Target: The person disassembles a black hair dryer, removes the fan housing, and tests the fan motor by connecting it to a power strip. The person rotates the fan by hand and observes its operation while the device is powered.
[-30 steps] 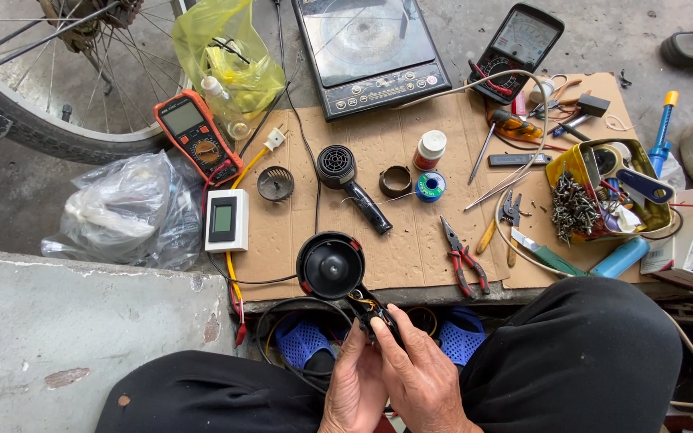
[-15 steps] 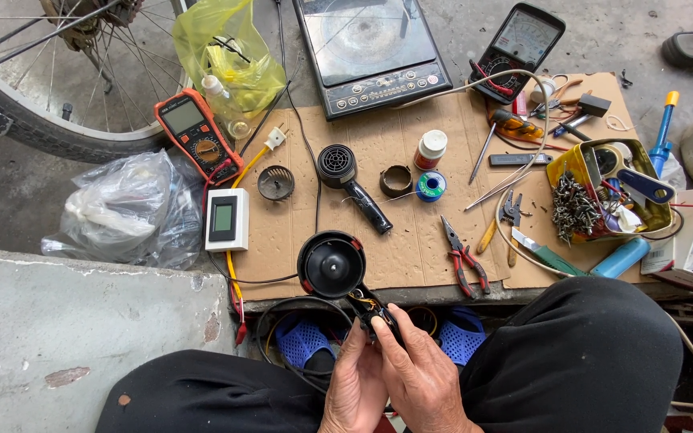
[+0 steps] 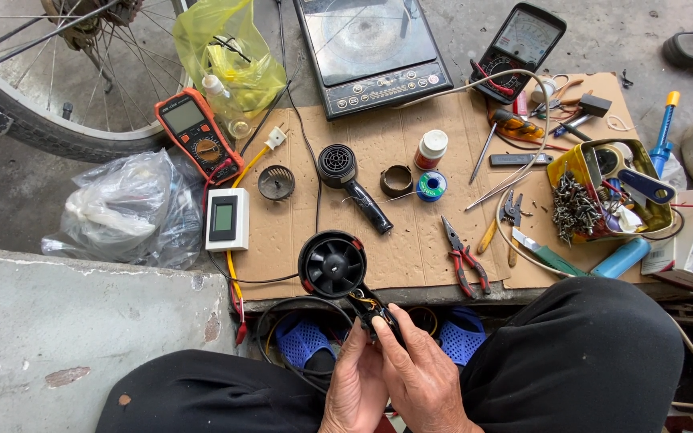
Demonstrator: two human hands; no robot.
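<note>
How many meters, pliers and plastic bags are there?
Meters: 3 – orange multimeter, black dial multimeter, white meter box
Pliers: 1 – red-handled pliers
Plastic bags: 2 – yellow bag, clear bag
Total: 6

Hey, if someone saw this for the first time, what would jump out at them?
Both hands, left hand and right hand, grip the wired handle of an opened black hair dryer at bottom centre. Behind it, a cardboard sheet carries red pliers, and an orange multimeter lies at its left.
</note>
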